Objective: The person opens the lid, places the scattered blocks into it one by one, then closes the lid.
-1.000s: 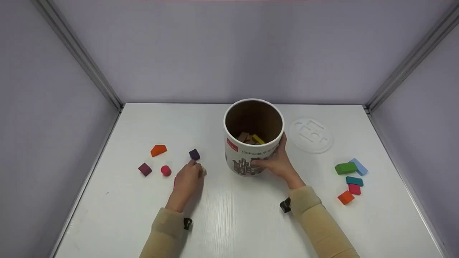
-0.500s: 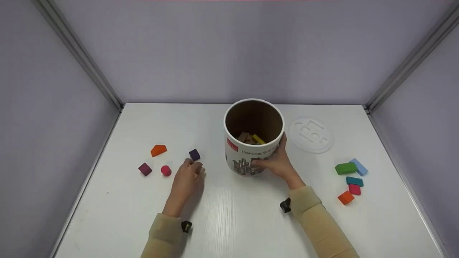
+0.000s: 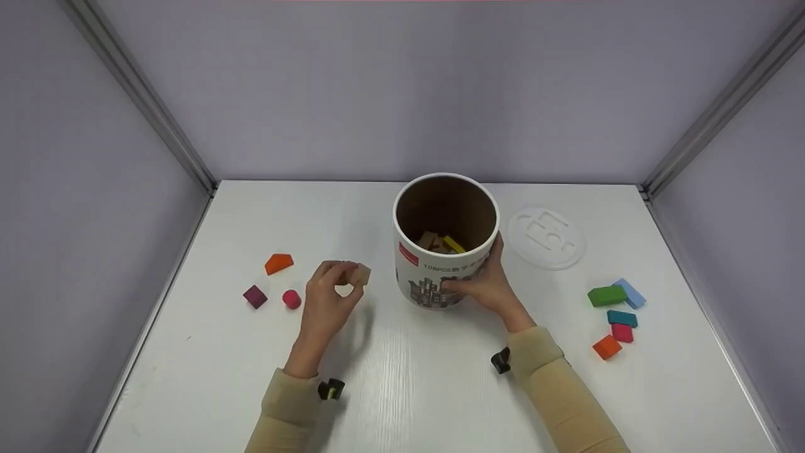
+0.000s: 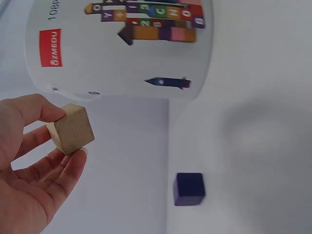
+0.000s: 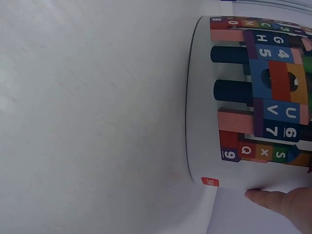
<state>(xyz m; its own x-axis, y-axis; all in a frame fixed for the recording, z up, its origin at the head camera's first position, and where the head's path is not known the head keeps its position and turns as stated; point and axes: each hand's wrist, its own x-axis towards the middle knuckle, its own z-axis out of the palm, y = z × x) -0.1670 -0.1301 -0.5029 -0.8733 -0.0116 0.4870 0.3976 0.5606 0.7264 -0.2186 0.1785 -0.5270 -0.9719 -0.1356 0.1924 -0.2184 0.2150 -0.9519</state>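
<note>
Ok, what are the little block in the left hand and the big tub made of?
The block looks like bare wood: pale tan with seemingly faint grain. The tub is probably cardboard, brown inside, with a smooth, printed white outside; it could be something else.

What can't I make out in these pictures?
Head view: how deep the blocks lie, hidden by the bucket's front wall.
Head view: the right hand's far fingertips, behind the bucket.
Head view: the dark purple cube, nearly all covered by the left hand.
Head view: the lid's pattern, too pale to read.
Right wrist view: the bucket's top, cut off by the right edge.
</note>
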